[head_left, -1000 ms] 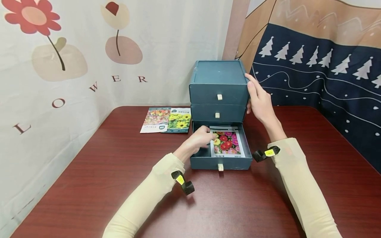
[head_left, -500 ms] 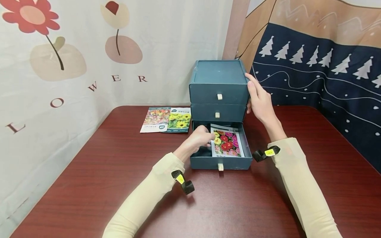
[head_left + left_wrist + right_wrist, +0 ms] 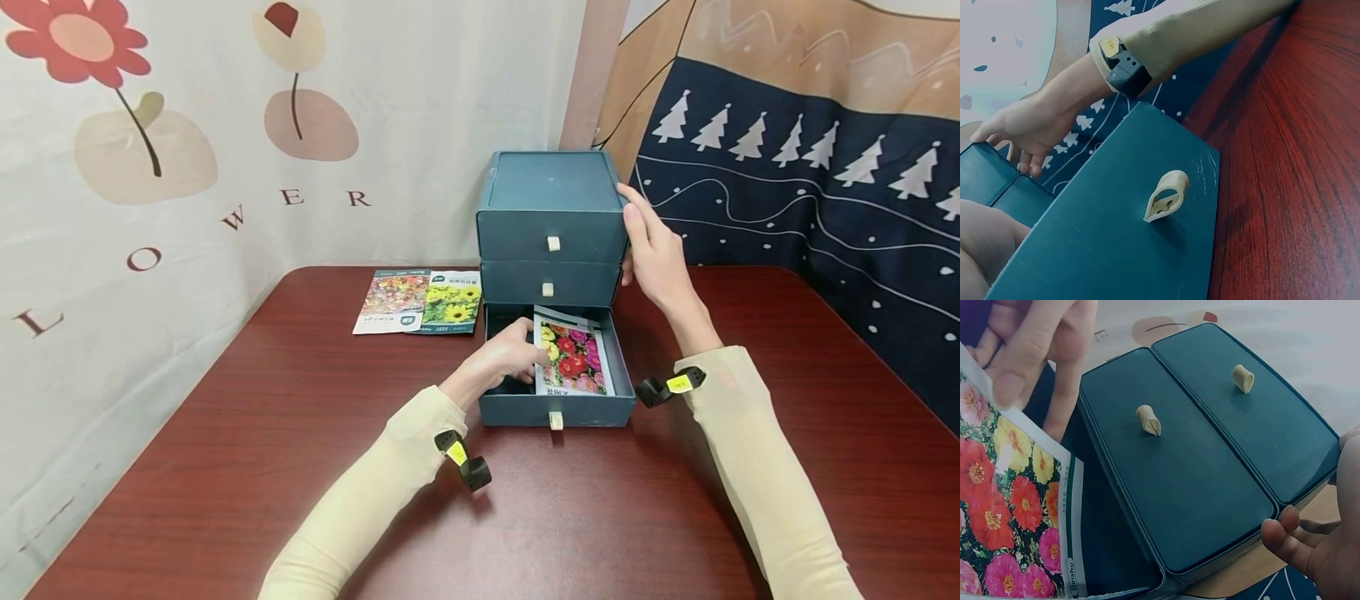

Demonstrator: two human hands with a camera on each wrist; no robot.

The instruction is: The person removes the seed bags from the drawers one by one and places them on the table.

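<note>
In the head view my left hand (image 3: 513, 350) is inside the pulled-out bottom drawer (image 3: 600, 410) of a blue-green drawer box (image 3: 553, 179). Its thumb lies over the left edge of a flower seed packet (image 3: 576, 358) and the fingers go beneath, pinching it. Red, yellow and pink blooms cover the packet, which is tilted, as the right wrist view shows. My right hand (image 3: 656, 254) rests against the box's right side, fingertips at the upper edge and at the seam between drawers. A pale loop pull (image 3: 1167, 195) stands out from the drawer front in the left wrist view.
Two more seed packets, one with mixed flowers (image 3: 393, 302) and one with yellow flowers (image 3: 452, 304), lie overlapping left of the box. The upper drawer (image 3: 517, 237) and middle drawer (image 3: 513, 285) are pushed in. A reddish-brown table (image 3: 300, 400) supports everything, with curtains behind.
The flower packet's left side has lifted and its far end has shifted up and tilted in the drawer. My left hand has moved slightly right with it; my right hand has stayed put.
</note>
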